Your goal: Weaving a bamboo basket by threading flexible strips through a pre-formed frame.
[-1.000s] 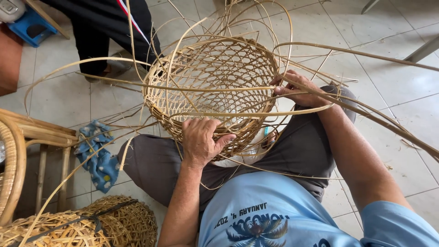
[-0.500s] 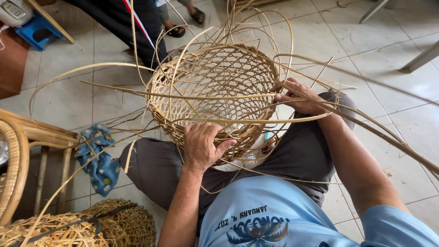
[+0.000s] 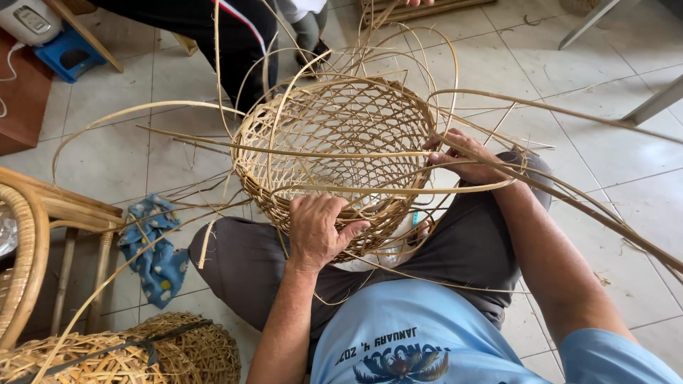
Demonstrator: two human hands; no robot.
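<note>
Woven basket (image 3: 334, 142) on lap, left hand (image 3: 318, 229) gripping near rim, right hand (image 3: 466, 155) pinching cane strand (image 3: 398, 190), fingertips partly hidden

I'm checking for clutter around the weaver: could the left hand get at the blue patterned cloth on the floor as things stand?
Probably yes. The left hand rests on the basket; the blue cloth lies beside the left knee, with only thin loose cane strips crossing between.

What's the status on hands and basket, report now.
Left hand gripping near rim of basket. Right hand pinching a rattan strand at far side. Basket on lap, unfinished, loose strands sticking out all round. Person's legs close behind.
</note>
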